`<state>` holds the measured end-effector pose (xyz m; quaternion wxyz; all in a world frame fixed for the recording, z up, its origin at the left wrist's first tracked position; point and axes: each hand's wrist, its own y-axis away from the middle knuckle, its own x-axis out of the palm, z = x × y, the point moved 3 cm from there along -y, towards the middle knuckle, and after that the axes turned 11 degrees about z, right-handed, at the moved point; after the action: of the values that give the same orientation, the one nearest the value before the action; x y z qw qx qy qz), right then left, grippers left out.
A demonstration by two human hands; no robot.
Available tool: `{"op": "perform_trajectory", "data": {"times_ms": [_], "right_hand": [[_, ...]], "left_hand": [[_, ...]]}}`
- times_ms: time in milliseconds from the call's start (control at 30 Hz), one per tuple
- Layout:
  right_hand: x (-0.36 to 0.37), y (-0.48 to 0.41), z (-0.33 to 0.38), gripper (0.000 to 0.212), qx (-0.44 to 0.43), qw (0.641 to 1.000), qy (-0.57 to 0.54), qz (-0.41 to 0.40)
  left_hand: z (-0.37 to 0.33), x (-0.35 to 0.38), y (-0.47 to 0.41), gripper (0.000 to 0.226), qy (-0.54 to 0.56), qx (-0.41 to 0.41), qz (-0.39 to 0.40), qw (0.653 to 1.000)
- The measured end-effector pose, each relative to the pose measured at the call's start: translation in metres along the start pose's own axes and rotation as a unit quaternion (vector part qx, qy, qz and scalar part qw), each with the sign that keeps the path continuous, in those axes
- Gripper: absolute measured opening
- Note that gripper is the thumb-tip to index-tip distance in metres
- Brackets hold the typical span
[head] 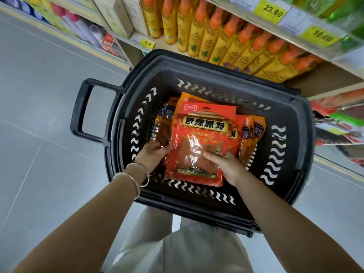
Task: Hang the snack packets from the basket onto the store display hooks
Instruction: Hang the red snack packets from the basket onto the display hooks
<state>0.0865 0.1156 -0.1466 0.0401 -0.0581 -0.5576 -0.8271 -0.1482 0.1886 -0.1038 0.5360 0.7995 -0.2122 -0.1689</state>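
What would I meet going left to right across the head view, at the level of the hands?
The basket handle → left hand → red snack packet → right hand → basket's right wall → blurred hanging display packets.

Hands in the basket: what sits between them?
The top red packet, lying on the pile in the basket, spans from left hand to right hand. The head view shows it.

A grey tiled floor [49, 115] runs down a brightly lit shop aisle, with a yellow strip [110, 59] edging the foot of the pale wooden shelves [325, 81]. Yellow bottles with orange caps [226, 40] crowd one shelf beneath yellow price tags [272, 11].
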Motion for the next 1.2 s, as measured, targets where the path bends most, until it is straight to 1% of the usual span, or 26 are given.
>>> {"op": "perform_trajectory", "data": {"times_ms": [33,67,100,133,167,200,233,267,333,367,400,500,567,600,633,700,733,767,800,900,933,1000,1067,1100,1133,1200], "right_hand": [[0.006,0.004,0.002,0.058,-0.006,1.000,0.011,0.028],[0.014,0.007,0.005,0.034,-0.022,0.998,0.032,0.057],[0.021,0.009,0.008,0.025,-0.038,0.995,0.048,0.079],[0.025,0.009,0.010,0.026,-0.040,0.993,0.054,0.096],[0.026,0.008,0.010,0.034,-0.037,0.992,0.053,0.108],[0.026,0.006,0.010,0.051,-0.034,0.992,0.035,0.112],[0.019,0.000,0.008,0.066,-0.031,0.995,0.019,0.090],[0.008,-0.006,0.006,0.070,-0.028,0.999,0.000,0.035],[-0.022,-0.018,0.000,0.056,-0.030,0.994,-0.016,-0.104],[-0.035,-0.024,-0.005,0.054,-0.025,0.989,0.005,-0.148],[-0.045,-0.030,-0.010,0.055,-0.013,0.985,0.039,-0.167],[-0.059,-0.053,-0.025,0.059,0.048,0.969,0.172,-0.173],[-0.049,-0.065,-0.032,0.061,0.087,0.964,0.208,-0.143],[-0.041,-0.070,-0.032,0.063,0.079,0.962,0.223,-0.140],[-0.034,-0.073,-0.031,0.063,0.045,0.959,0.239,-0.148],[-0.024,-0.075,-0.026,0.057,-0.061,0.951,0.245,-0.176],[-0.022,-0.075,-0.024,0.055,-0.092,0.950,0.238,-0.180],[-0.022,-0.077,-0.022,0.059,-0.100,0.952,0.229,-0.179],[-0.024,-0.079,-0.021,0.069,-0.089,0.956,0.220,-0.175],[-0.038,-0.083,-0.013,0.112,-0.024,0.967,0.183,-0.174],[-0.044,-0.085,-0.011,0.122,-0.004,0.969,0.180,-0.172],[-0.055,-0.084,-0.004,0.130,0.037,0.961,0.201,-0.185],[-0.061,-0.079,0.001,0.122,0.031,0.954,0.196,-0.224],[-0.061,-0.075,0.003,0.112,0.008,0.956,0.175,-0.237],[-0.059,-0.070,0.006,0.096,-0.020,0.960,0.146,-0.237],[-0.053,-0.057,0.009,0.066,-0.051,0.973,0.094,-0.203]], "left_hand": [[-0.003,0.003,0.001,0.071,0.000,0.001,0.014,1.000],[-0.006,0.006,0.001,0.068,0.007,0.009,0.026,1.000],[-0.009,0.009,0.001,0.058,0.028,0.021,0.035,0.999],[-0.010,0.012,-0.002,0.044,0.057,0.033,0.034,0.997],[-0.011,0.014,-0.003,0.029,0.087,0.044,0.020,0.995],[-0.012,0.015,-0.004,0.018,0.110,0.052,-0.005,0.993],[-0.012,0.014,-0.004,0.012,0.124,0.059,-0.033,0.990],[-0.011,0.012,-0.005,0.011,0.127,0.065,-0.062,0.988],[-0.007,0.007,-0.005,0.018,0.104,0.066,-0.115,0.986],[-0.005,0.003,-0.003,0.020,0.088,0.065,-0.141,0.984],[-0.003,-0.002,-0.002,0.017,0.073,0.062,-0.165,0.982],[0.000,-0.010,-0.003,0.009,0.061,0.051,-0.198,0.977],[-0.002,-0.010,-0.003,0.012,0.063,0.052,-0.203,0.976],[-0.002,-0.010,-0.003,0.013,0.067,0.054,-0.203,0.975],[-0.002,-0.010,-0.003,0.012,0.070,0.058,-0.205,0.975],[-0.003,-0.010,-0.003,0.011,0.060,0.063,-0.212,0.973],[-0.003,-0.010,-0.002,0.010,0.054,0.065,-0.215,0.973],[-0.002,-0.011,-0.002,0.010,0.050,0.065,-0.218,0.973],[-0.002,-0.012,-0.002,0.009,0.045,0.065,-0.220,0.972],[-0.003,-0.013,-0.001,0.010,0.027,0.066,-0.222,0.972],[-0.004,-0.013,0.000,0.009,0.027,0.065,-0.221,0.973],[-0.005,-0.011,0.001,0.010,0.026,0.065,-0.215,0.974],[-0.007,-0.009,0.002,0.010,0.021,0.063,-0.214,0.975],[-0.008,-0.008,0.003,0.010,0.022,0.062,-0.218,0.974],[-0.009,-0.008,0.004,0.011,0.028,0.061,-0.222,0.973],[-0.011,-0.006,0.009,0.019,0.040,0.058,-0.228,0.971]]}}
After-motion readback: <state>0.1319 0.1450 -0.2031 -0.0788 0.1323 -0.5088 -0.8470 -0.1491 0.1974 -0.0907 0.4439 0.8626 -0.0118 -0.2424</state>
